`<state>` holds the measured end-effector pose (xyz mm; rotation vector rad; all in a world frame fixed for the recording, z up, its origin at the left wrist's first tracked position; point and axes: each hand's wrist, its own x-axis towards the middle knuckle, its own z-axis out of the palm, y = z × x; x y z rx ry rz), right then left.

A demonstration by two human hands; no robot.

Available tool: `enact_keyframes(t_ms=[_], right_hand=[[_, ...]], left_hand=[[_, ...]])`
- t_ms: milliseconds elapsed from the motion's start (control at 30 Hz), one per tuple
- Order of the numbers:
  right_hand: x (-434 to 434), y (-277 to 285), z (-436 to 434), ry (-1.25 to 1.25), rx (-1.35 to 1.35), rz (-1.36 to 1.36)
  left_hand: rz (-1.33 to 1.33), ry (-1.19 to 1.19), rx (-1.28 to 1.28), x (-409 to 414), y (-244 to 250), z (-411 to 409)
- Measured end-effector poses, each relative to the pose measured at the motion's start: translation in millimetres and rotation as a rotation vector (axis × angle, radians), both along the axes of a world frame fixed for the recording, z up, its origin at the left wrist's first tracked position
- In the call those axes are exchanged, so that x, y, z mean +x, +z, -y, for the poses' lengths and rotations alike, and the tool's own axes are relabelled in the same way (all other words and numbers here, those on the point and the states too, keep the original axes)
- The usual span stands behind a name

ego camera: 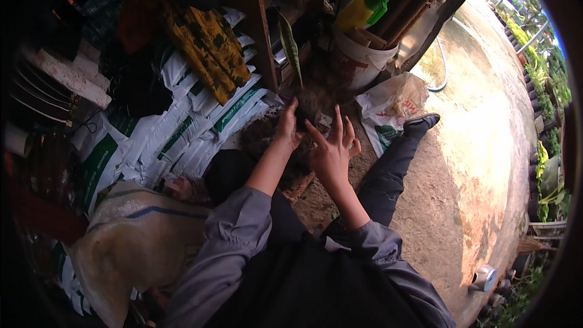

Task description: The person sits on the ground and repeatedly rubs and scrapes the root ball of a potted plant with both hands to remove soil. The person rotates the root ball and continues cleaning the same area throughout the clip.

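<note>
My left hand [287, 125], soiled at the fingers, grips the dark base of a snake plant cutting. The snake plant's single mottled leaf [288, 45] rises above the hand, leaning slightly. Around its base is a dark, soil-covered mass [309, 105]; whether it is a root ball or a small pot cannot be told. My right hand [331, 148] is just beside it, fingers spread, with the index fingertip at or very near the base. Under both hands lies a heap of dark soil [262, 139], partly hidden by my left forearm.
White and green plastic packs [182, 141] are piled at left, near a woven sack [136, 237]. A white bucket [360, 64] holds a yellow spray bottle [357, 12]. A crumpled plastic bag [394, 105] lies by my outstretched leg [389, 168]. A wooden post [266, 32] stands ahead.
</note>
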<state>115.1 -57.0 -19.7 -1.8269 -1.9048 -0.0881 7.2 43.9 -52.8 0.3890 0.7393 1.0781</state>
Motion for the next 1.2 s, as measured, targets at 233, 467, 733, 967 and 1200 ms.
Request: enact_keyframes(t_ms=[233, 467, 733, 967, 1200], right_hand=[[9.2, 20.5, -8.9, 0.092, 0.048, -0.202], [12.8, 39.3, -20.6, 0.123, 0.032, -0.262], [12.1, 36.1, -18.3, 0.065, -0.079, -0.16], [17.0, 36.8, -24.8, 0.051, 0.025, -0.267], [20.5, 38.5, -29.4, 0.105, -0.122, -0.066]], left_hand=[[0.129, 0.007, 0.132, -0.8, 1.6, 1.9], [0.26, -0.008, 0.178, -7.3, 9.9, 11.0], [0.151, 0.015, 0.228, -6.1, 2.6, 16.0], [0.096, 0.061, 0.295, -7.4, -9.5, 17.2], [-0.587, 0.09, 0.654, -1.8, 5.6, 25.6]])
